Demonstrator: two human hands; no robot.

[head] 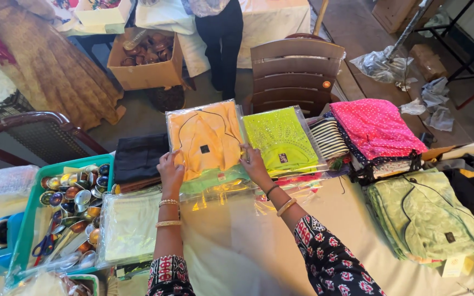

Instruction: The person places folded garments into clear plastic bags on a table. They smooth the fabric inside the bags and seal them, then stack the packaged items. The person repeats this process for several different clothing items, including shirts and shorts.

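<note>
An orange garment in a clear plastic packet (207, 138) lies at the far edge of the table. My left hand (171, 167) grips its lower left corner. My right hand (253, 163) holds its lower right edge, beside a lime-green packed garment (280, 140). Under the orange packet lie a light-green packet (215, 180) and further clear packets. Both wrists wear bangles, and the sleeves are dark with a red and white print.
A green tray (28, 214) of shiny small bowls and scissors stands at the left. Folded pink (377, 129), striped (327, 137) and pale-green (426, 216) clothes are stacked at the right. A wooden chair (294, 74), a cardboard box (146, 60) and a standing person (220, 38) are beyond the table.
</note>
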